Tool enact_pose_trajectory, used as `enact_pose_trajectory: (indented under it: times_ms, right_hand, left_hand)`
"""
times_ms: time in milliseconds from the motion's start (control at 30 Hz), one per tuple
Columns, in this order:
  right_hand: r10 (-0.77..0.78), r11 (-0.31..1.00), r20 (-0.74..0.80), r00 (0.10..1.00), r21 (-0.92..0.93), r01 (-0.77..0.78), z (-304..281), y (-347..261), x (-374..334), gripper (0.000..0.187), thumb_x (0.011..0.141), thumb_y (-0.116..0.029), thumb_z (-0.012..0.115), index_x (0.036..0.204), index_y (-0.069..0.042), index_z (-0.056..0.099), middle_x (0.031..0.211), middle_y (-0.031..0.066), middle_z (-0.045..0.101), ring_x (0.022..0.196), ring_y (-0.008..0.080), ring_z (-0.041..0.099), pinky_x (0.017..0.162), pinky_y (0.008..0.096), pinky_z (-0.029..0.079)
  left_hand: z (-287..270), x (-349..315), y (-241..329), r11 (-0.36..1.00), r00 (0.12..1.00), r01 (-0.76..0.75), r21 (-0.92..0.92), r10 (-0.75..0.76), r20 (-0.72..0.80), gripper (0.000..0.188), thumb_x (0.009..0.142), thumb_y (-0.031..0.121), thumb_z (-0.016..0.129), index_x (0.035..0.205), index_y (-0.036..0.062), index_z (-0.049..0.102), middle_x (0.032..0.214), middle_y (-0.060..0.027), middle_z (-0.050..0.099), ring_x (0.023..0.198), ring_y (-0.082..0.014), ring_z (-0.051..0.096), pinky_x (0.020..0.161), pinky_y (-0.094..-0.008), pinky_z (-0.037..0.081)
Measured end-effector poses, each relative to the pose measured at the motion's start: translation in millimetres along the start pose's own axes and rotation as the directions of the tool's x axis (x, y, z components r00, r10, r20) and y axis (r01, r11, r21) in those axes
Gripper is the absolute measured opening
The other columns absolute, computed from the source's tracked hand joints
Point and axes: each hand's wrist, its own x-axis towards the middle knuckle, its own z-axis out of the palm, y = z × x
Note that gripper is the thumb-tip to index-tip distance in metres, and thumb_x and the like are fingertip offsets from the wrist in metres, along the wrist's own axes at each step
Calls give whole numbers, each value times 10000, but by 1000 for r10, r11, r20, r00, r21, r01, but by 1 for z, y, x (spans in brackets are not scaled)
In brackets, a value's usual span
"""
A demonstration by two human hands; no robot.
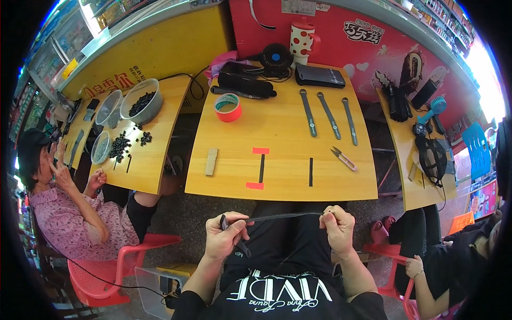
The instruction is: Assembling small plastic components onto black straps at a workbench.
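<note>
A thin black strap is stretched between my two hands in front of the table's near edge, above my lap. My left hand is closed on one end, and a loose dark piece hangs below its fingers. My right hand pinches the other end. On the table ahead, a black strip runs between two pieces of red tape. To its right is a second black strip. Three dark grey straps with holes at their far ends lie farther back, near pink-handled thread snips.
A small wooden block and a red tape roll lie at the table's left. Behind are a black pouch, a fan and a spotted tumbler. One person sits left beside tubs of black parts, another at right.
</note>
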Motion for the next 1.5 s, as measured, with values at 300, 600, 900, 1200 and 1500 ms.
enact_pose_trajectory:
  times_ms: [300, 600, 900, 1200, 1500]
  right_hand:
    - [-208, 948, 148, 967, -213, 236, -25, -9, 12, 285, 900, -169, 641, 695, 5, 545, 583, 82, 485, 501, 188, 501, 472, 299, 369]
    - [-115, 839, 401, 909, -451, 305, -34, -28, 25, 353, 836, -239, 688, 638, -37, 477, 591, 120, 473, 530, 322, 511, 467, 389, 380]
    - [-19, 874, 421, 907, -433, 219, -28, -6, 13, 373, 842, -257, 685, 639, -36, 463, 588, 122, 468, 528, 325, 505, 465, 393, 371]
    - [-27, 874, 442, 897, -425, 236, -20, -8, 30, 371, 834, -242, 693, 628, -39, 461, 577, 122, 462, 523, 321, 502, 464, 393, 358]
    - [-6, 884, 414, 910, -424, 198, -17, -26, 47, 328, 856, -247, 672, 656, -23, 539, 619, 139, 538, 600, 343, 551, 531, 405, 405]
  left_hand:
    - [-10, 2, 0, 927, 965, 257, 272, -234, -115, 110, 884, 25, 639, 971, -33, 676, 827, -124, 670, 544, -92, 580, 410, -174, 356]
    - [6, 129, 56, 950, 990, 134, 282, -114, -85, 424, 974, 351, 529, 1154, -33, 550, 829, -122, 640, 527, -121, 587, 346, -206, 346]
    - [-14, 235, -6, 729, 972, 120, 674, 53, -230, 435, 851, 286, 688, 1098, -55, 582, 756, -8, 537, 575, -193, 556, 524, -333, 465]
    - [22, 199, -16, 193, 853, 3, 981, 512, -104, 406, 834, 89, 595, 1204, -59, 518, 1146, -241, 493, 1086, -407, 443, 926, -456, 368]
    - [77, 56, -13, 905, 794, 147, 399, -348, 498, 212, 965, 145, 546, 1109, 2, 607, 916, -51, 661, 796, -103, 609, 724, -237, 500]
